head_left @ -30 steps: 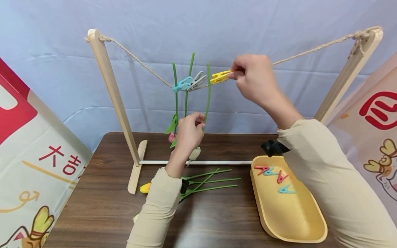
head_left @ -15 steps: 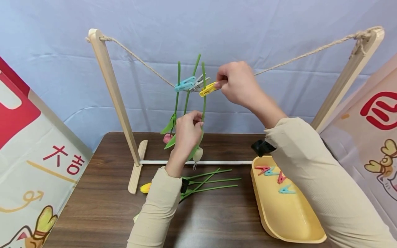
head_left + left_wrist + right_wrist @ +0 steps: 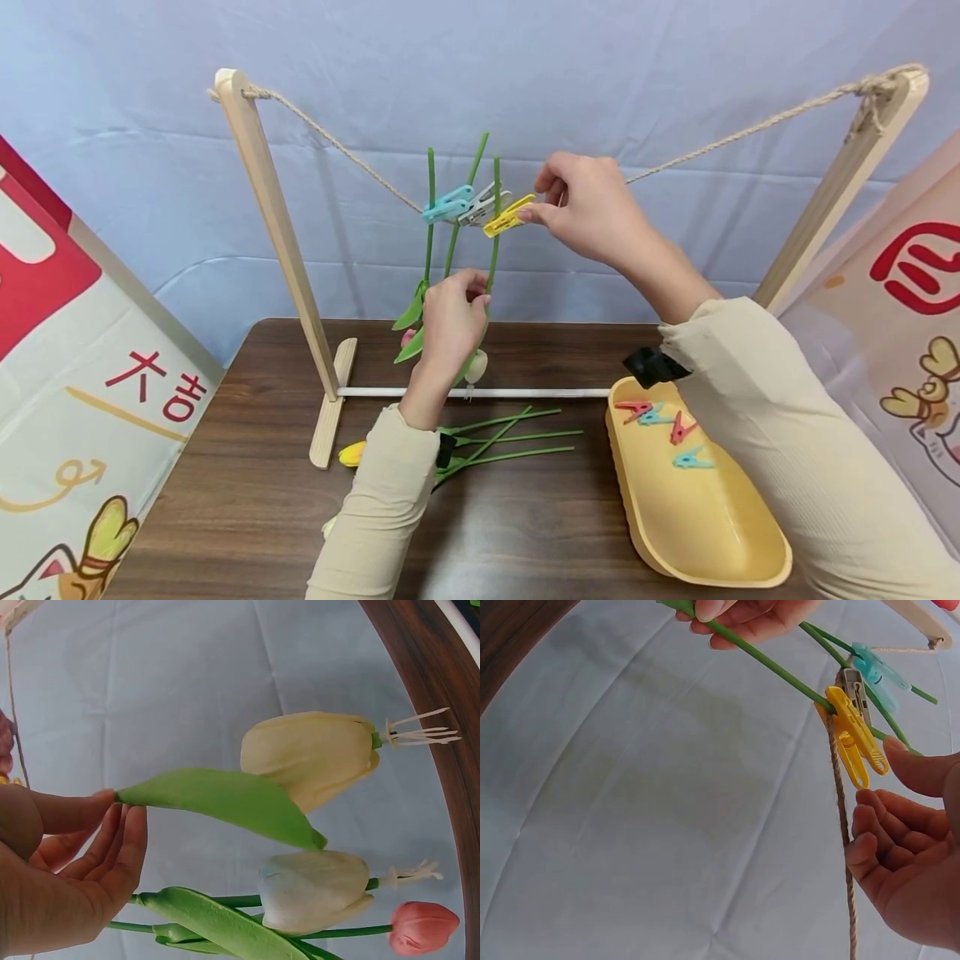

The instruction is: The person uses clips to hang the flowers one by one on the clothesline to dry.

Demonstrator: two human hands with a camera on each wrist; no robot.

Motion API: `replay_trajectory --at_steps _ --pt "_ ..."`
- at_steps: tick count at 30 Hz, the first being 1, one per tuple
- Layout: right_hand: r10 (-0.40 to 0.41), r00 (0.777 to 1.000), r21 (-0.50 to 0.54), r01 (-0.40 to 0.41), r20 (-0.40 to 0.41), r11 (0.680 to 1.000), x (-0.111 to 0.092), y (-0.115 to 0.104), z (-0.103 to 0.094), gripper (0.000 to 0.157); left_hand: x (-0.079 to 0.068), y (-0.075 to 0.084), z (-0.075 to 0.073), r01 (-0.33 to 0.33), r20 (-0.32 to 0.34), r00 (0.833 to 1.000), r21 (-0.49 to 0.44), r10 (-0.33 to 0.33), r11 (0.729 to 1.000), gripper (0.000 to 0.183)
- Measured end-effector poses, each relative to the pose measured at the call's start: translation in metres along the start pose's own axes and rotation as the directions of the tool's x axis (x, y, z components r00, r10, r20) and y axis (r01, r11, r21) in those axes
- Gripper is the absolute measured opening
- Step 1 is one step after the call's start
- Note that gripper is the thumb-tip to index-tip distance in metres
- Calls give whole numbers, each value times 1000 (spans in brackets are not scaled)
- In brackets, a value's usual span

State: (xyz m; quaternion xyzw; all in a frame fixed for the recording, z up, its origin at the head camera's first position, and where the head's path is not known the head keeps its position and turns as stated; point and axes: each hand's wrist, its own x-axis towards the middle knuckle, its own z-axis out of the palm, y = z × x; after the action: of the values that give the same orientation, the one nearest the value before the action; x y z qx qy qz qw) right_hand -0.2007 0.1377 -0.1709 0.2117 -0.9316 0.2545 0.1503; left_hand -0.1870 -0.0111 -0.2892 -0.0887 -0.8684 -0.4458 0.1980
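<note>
My left hand pinches the green stem of an upside-down artificial tulip; in the left wrist view its cream bloom hangs beyond a leaf. A yellow clothespin clamps this stem to the rope. Thumb and fingers of my right hand are parted around the clothespin's handle ends, with the thumb tip right at one of them. Beside it, a grey clothespin and a light blue one hold two more stems, with a white tulip and a pink tulip below.
Two wooden posts carry the sagging rope, and a white rod runs low between them. More tulips with green stems lie on the brown table. A yellow tray at right contains several clothespins.
The yellow clothespin has moved left and down onto the stem and rope. My right hand followed, then its fingers spread and drew back slightly. The left hand keeps its pinch, nearly still.
</note>
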Motion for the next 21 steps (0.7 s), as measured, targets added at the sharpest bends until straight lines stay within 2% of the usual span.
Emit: replay_trajectory --at_steps 4,8,11,14,17,21 --pt "-25 1000 -11 25 4 1000 -6 5 -1 18 0 0 0 -3 6 1000 -7 3 1000 12" --pt "-25 992 -59 33 125 998 -12 12 -5 20 0 -2 -1 -13 17 1000 -7 13 1000 12" --pt "-24 964 -89 50 266 995 -17 20 -7 18 0 -2 -1 -10 20 1000 -9 10 1000 11" --pt "-26 927 -68 55 375 996 -23 32 -5 15 -1 -3 -1 -12 21 1000 -12 12 1000 9" --pt "-13 895 -17 23 446 1000 -32 52 2 14 -1 -4 0 -18 21 1000 -17 18 1000 9" --pt "22 864 35 -46 503 998 -49 85 17 14 -2 -5 0 -22 26 999 -17 22 1000 10"
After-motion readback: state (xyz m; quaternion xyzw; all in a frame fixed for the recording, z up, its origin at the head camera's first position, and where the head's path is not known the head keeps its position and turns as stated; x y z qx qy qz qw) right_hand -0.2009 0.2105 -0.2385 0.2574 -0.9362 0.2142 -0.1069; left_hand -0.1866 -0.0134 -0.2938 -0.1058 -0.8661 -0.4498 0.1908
